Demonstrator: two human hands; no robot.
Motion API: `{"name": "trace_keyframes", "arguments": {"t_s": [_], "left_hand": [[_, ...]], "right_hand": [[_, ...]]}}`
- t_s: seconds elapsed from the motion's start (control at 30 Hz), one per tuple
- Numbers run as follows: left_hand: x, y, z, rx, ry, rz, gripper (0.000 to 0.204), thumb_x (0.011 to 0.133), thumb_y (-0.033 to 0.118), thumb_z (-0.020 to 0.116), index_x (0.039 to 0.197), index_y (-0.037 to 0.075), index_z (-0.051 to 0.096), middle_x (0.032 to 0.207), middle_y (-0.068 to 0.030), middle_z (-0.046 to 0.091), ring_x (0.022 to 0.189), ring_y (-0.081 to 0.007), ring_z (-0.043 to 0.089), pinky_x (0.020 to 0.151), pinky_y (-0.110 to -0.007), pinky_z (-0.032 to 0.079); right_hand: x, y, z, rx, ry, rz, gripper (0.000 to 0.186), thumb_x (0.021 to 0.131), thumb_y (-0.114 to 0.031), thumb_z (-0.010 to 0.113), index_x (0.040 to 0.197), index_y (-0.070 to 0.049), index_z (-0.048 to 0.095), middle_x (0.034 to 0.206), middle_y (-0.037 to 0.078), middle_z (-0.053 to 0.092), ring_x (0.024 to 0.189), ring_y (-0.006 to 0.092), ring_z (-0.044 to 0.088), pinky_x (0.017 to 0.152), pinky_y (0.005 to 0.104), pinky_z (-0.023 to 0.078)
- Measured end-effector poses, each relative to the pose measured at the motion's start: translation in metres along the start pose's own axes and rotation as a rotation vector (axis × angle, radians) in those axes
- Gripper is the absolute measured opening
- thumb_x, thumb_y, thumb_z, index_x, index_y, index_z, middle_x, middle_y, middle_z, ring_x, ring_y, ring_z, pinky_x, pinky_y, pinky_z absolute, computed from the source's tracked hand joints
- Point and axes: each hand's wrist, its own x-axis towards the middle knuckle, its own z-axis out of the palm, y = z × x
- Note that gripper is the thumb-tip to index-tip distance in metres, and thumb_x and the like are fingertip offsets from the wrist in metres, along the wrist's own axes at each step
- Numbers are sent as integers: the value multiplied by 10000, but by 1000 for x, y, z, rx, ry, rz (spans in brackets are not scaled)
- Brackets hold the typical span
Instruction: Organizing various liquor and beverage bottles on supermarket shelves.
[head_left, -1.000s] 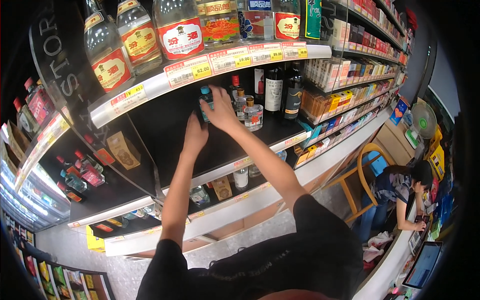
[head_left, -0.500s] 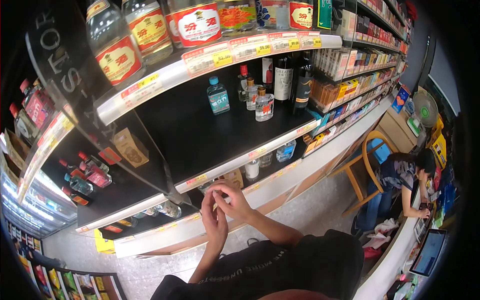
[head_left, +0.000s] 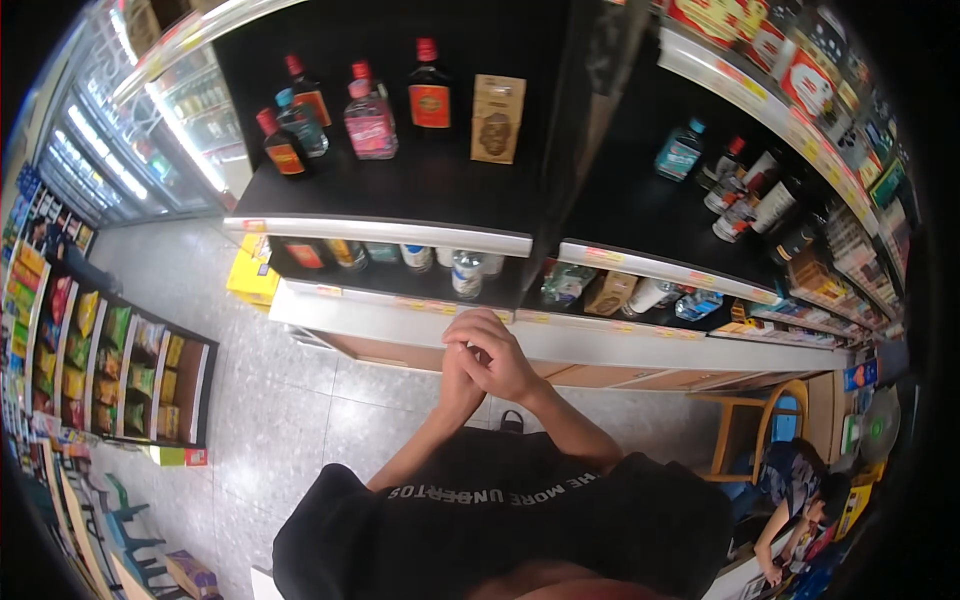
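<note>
My left hand (head_left: 458,378) and my right hand (head_left: 500,355) are clasped at chest height below the shelf fronts, fingers closed over each other; anything between the palms is hidden. Above them, a small white-labelled bottle (head_left: 467,273) stands on the lower shelf. The upper left shelf holds several bottles, among them a pink one (head_left: 370,130) and a red-labelled dark one (head_left: 430,95), plus a brown box (head_left: 497,118). On the right shelf a teal bottle (head_left: 678,155) stands beside several clear and dark bottles (head_left: 730,200).
A glass-door fridge (head_left: 85,150) and yellow boxes (head_left: 255,270) are at left, a snack rack (head_left: 130,370) on the tiled floor. A wooden chair (head_left: 715,455) and a bent-over person (head_left: 795,480) are at lower right, near a fan (head_left: 878,430).
My hands let go of the teal bottle, which now stands on the shelf, drew back and clasped together. The view swung left, bringing the left shelf and snack rack more fully into sight.
</note>
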Motion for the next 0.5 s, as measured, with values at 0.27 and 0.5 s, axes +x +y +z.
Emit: {"name": "trace_keyframes", "arguments": {"t_s": [0.27, 0.5], "left_hand": [[76, 13, -75, -12, 161, 229, 354, 907, -94, 537, 1238, 24, 575, 1258, -148, 606, 1145, -256, 613, 907, -327, 523], [236, 49, -73, 217, 1, 279, 474, 862, 135, 709, 1279, -27, 554, 1149, -233, 639, 1123, -354, 631, 887, -413, 522]], "right_hand": [[92, 16, 1, -126, 260, -147, 221, 909, -17, 631, 1130, -15, 648, 1216, 158, 625, 1158, 309, 609, 958, 396, 502], [204, 113, -41, -196, 776, 85, 507, 889, -112, 667, 1330, 50, 475, 1312, 267, 509, 1239, 402, 516, 1049, 435, 442]]}}
